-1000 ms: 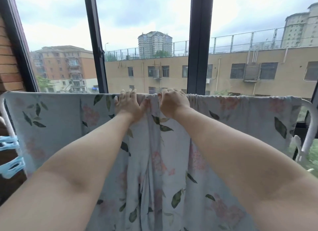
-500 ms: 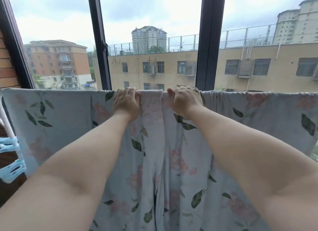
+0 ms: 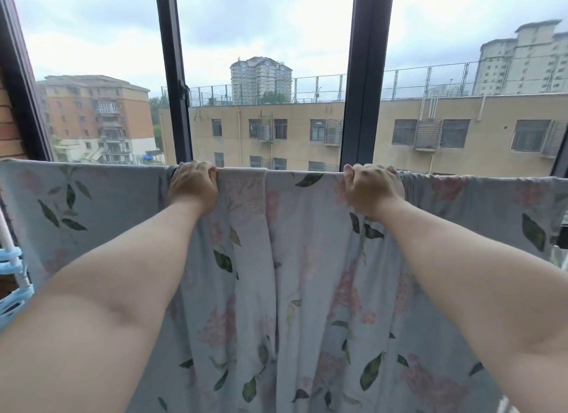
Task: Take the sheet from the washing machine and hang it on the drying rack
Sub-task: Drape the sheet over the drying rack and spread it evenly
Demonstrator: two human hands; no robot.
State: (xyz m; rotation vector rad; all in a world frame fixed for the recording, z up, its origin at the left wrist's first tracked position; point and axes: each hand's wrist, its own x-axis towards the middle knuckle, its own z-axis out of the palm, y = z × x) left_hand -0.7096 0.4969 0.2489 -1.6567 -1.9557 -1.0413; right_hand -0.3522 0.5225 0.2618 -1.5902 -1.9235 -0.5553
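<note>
Floral sheet (image 3: 292,259) draped over drying rack (image 3: 15,259) bar, 9 to 3 o'clock. Fingers curled over top edge, gripping fabric: left hand (image 3: 192,186), right hand (image 3: 372,188). Risk: uneven sideways tug slides sheet off; centre folds bunch.

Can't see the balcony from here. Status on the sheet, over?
Left hand and right hand grip the sheet at its top edge, apart. Hangs spread wide, folds mid-span. Nothing blocking in view.
</note>
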